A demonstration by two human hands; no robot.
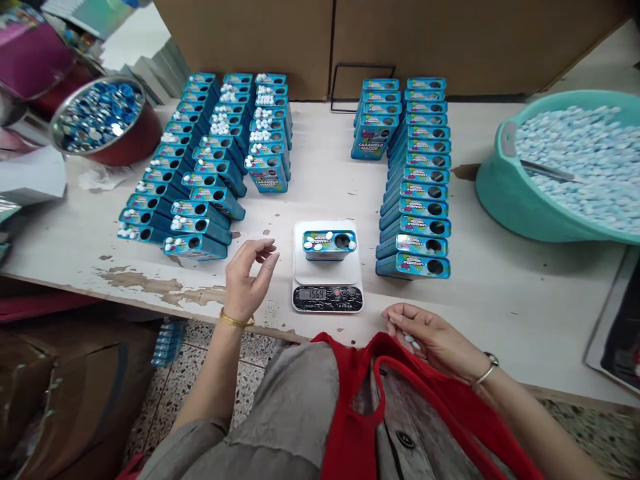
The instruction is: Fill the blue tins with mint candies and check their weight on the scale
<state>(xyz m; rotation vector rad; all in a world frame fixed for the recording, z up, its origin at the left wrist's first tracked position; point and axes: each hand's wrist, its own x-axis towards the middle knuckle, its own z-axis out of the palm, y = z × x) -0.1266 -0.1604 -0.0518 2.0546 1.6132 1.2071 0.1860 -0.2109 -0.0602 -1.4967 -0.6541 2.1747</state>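
Note:
A blue tin stands on the white digital scale, with several white candies on its top beside a dark round opening. The scale's display seems to read 156.9. Left of the scale is my left hand, thumb and fingertips apart and nothing between them. My right hand is at the table's front edge, right of the scale, its fingers curled round a few pale candies. Rows of blue tins stand at the left, many with white candies on top. More tins stand at the right without candies on top.
A turquoise basin of pale candies, with a metal utensil in it, stands at the far right. A red bowl of shiny blue pieces is at the left. Cardboard lines the back, before it a wire frame.

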